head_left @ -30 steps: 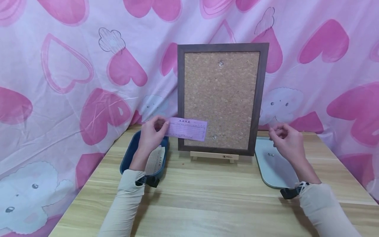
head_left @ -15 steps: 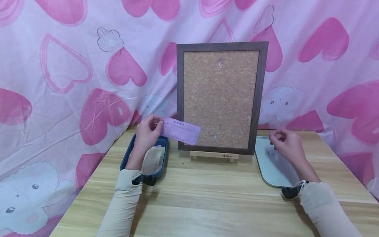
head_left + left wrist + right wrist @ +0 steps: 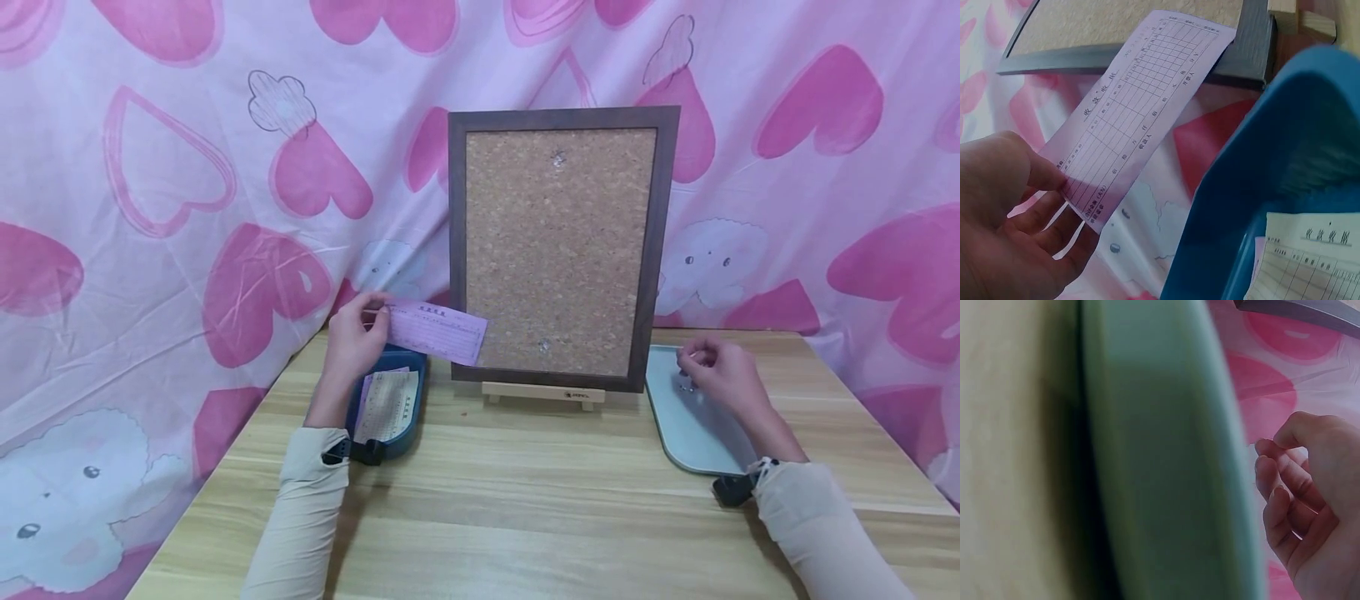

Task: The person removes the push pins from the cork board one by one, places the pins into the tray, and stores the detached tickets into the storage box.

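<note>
My left hand [image 3: 358,337] pinches one end of a purple printed receipt slip [image 3: 1138,112] between thumb and fingers. The slip [image 3: 437,331] slants down to the right, its far end overlapping the corkboard's [image 3: 558,250] lower left corner in the head view. Over the pale green tray [image 3: 705,450], my right hand [image 3: 723,375] has thumb and forefinger tips together. A tiny clear thing, like a push pin [image 3: 1252,446], shows at those fingertips, mostly hidden. Just below them, small shiny pins [image 3: 686,388] lie on the tray.
A blue bin [image 3: 408,437] with cream and purple receipts [image 3: 388,404] stands left of the board. The dark-framed corkboard leans on a small wooden easel [image 3: 543,393]. Clear shiny pins [image 3: 558,158] sit near its top and bottom. A heart-patterned cloth [image 3: 172,167] hangs behind the table.
My left hand has moved left with the slip, which now overlaps less of the corkboard and tilts more. My right hand has lowered toward the pins on the tray.
</note>
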`<action>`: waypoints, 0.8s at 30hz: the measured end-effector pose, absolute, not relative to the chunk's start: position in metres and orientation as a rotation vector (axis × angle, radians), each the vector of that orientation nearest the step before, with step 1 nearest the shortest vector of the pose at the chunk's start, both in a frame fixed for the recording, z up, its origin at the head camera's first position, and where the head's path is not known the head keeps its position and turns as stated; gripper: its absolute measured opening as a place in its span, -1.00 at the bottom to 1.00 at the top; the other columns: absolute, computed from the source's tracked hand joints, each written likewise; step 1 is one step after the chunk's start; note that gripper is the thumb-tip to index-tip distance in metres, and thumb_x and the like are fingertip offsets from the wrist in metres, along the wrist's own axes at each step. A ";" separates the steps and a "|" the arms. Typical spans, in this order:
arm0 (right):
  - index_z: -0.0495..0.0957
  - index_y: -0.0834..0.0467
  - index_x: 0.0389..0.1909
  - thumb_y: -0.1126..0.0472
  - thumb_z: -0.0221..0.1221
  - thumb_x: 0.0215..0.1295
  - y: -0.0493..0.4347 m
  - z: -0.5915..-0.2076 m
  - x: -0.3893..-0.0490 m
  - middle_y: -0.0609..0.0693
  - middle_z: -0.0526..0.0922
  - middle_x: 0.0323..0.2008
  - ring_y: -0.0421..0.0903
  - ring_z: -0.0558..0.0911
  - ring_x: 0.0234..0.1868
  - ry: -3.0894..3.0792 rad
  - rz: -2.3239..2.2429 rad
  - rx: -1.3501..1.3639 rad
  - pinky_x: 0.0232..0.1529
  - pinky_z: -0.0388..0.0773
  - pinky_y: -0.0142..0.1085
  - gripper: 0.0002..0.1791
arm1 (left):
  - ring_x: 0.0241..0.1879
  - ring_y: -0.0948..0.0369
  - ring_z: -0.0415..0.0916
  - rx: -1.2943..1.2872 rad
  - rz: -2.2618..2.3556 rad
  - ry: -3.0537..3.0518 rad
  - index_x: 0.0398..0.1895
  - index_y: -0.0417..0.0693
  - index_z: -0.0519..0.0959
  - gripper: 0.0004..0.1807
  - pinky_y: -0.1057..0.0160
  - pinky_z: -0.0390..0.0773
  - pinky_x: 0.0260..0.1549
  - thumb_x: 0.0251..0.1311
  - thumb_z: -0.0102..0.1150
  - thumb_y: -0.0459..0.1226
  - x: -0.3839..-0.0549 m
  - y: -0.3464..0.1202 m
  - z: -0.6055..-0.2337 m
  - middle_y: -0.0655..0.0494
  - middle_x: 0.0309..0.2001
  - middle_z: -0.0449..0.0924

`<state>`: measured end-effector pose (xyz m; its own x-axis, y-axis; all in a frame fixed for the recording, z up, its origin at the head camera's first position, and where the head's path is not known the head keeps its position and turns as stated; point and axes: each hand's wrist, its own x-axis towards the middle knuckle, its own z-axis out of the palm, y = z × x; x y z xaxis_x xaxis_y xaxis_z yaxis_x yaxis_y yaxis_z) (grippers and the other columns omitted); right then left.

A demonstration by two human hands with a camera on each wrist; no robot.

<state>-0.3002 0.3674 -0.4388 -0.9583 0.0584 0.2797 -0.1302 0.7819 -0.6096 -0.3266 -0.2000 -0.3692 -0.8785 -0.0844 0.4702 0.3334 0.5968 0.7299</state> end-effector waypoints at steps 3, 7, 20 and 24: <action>0.66 0.27 -0.04 0.15 0.26 0.54 0.367 -0.440 -0.300 0.15 0.81 -0.32 -0.23 0.63 -0.43 -2.689 0.948 0.070 -0.48 0.53 -0.37 -0.76 | 0.05 -0.17 0.68 -0.169 -1.217 -2.371 0.21 -0.21 0.65 -0.70 -0.19 0.71 0.15 0.58 0.05 -0.35 -0.327 -0.205 -0.369 -0.23 0.15 0.71; 0.65 0.27 -0.04 0.15 0.26 0.54 0.368 -0.442 -0.301 0.14 0.81 -0.32 -0.25 0.63 -0.44 -2.692 0.944 0.082 -0.48 0.53 -0.37 -0.76 | 0.06 -0.16 0.63 -0.166 -1.220 -2.396 0.26 -0.20 0.63 -0.68 -0.22 0.72 0.13 0.61 0.00 -0.34 -0.324 -0.212 -0.366 -0.25 0.17 0.67; 0.65 0.28 -0.04 0.19 0.27 0.51 0.367 -0.444 -0.302 0.17 0.82 -0.29 -0.30 0.64 -0.43 -2.695 0.980 0.098 -0.47 0.54 -0.38 -0.79 | -0.04 -0.10 0.53 -0.085 -1.125 -2.481 0.28 -0.26 0.60 -0.64 0.10 0.60 -0.09 0.62 -0.08 -0.35 -0.318 -0.234 -0.358 -0.28 0.10 0.64; 0.65 0.28 -0.02 0.19 0.27 0.52 0.366 -0.445 -0.302 0.18 0.82 -0.28 -0.27 0.65 -0.42 -2.705 0.992 0.097 -0.47 0.55 -0.36 -0.77 | -0.03 -0.12 0.56 -0.066 -1.048 -2.510 0.25 -0.31 0.61 -0.64 0.01 0.61 -0.02 0.59 -0.08 -0.37 -0.319 -0.240 -0.360 -0.31 0.10 0.66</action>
